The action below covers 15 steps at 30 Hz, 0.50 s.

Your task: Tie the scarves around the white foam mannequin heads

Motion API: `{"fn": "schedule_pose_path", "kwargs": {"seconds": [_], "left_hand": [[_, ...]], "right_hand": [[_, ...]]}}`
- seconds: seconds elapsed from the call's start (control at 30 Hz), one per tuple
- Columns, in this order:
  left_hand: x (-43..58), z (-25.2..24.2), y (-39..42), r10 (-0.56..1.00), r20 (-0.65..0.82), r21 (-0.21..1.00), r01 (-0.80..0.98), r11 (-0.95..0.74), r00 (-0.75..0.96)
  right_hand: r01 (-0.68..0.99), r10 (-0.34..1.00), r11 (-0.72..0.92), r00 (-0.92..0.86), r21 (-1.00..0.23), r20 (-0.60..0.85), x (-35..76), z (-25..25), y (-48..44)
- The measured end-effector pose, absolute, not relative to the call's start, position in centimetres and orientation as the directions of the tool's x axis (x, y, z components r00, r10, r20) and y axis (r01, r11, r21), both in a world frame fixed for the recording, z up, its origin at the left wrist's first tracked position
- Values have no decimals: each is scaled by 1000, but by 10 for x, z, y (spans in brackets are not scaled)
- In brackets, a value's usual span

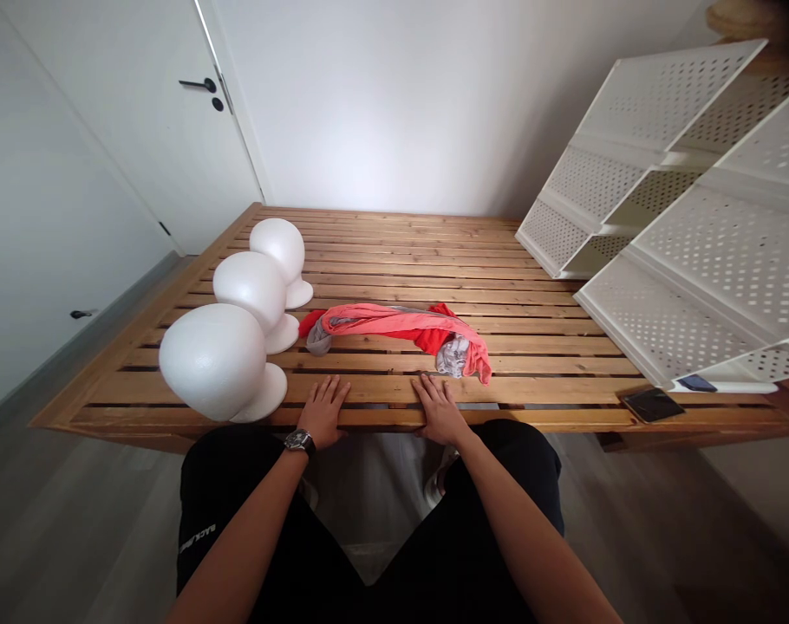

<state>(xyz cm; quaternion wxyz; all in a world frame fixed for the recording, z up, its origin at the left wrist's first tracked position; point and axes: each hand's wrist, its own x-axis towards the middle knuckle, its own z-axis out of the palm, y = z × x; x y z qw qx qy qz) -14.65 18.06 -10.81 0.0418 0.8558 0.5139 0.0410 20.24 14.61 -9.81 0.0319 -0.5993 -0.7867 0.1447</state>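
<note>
My left hand (324, 411) lies flat on the front edge of the slatted wooden surface (394, 269), fingers out, a watch (299, 441) on its wrist. Resting on the same edge, my right hand (439, 408) also has its fingers stretched and holds nothing. Just beyond both hands lies a loose bundle of scarves (387, 321) in coral, red and grey, its right end close to my right fingertips. To the left, three white foam mannequin heads stand in a row: a near one (209, 360), a middle one (248, 290) and a far one (277, 247).
White perforated shelf units (707, 234) stand at the right side of the slats. A dark phone (651, 404) lies at the front right edge. Behind are a white wall (394, 104) and a door with a black handle (199, 85). My legs are below the edge.
</note>
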Motion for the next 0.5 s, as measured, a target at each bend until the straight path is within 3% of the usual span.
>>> {"fn": "schedule_pose_path", "kwargs": {"seconds": [0.5], "left_hand": [[-147,-108,181,882,17,110,876,-469,470]], "right_hand": [[939,951,233,-274,-253,-142,200,-94,146]]}}
